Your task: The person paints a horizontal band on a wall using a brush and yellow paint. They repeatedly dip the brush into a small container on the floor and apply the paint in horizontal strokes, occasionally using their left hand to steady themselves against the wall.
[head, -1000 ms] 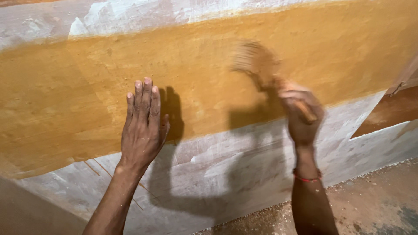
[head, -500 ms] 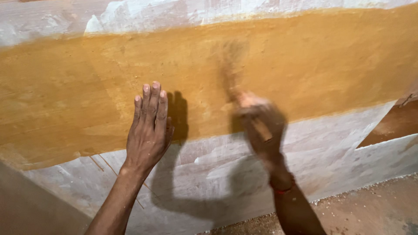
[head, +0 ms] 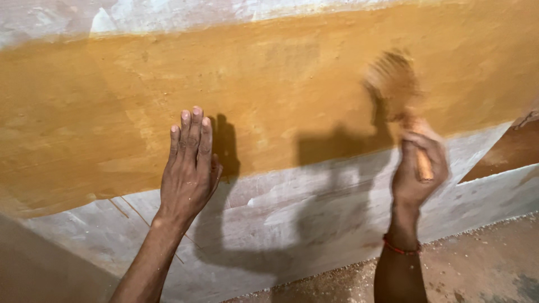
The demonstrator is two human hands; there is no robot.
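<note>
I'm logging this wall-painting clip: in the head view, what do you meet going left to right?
Ochre-painted wall band → left hand flat on the wall → its shadow → blurred paintbrush held in the right hand → brown recess.

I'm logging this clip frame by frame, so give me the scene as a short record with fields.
Left hand: left hand pressed flat on the wall, fingers together, pointing up
Right hand: right hand gripping the wooden handle of a brush, blurred by motion
Brush position: bristles against the ochre painted band
Wall: grey unpainted strip below the band
Wrist: red thread band on the right wrist
Floor: dusty floor
</note>
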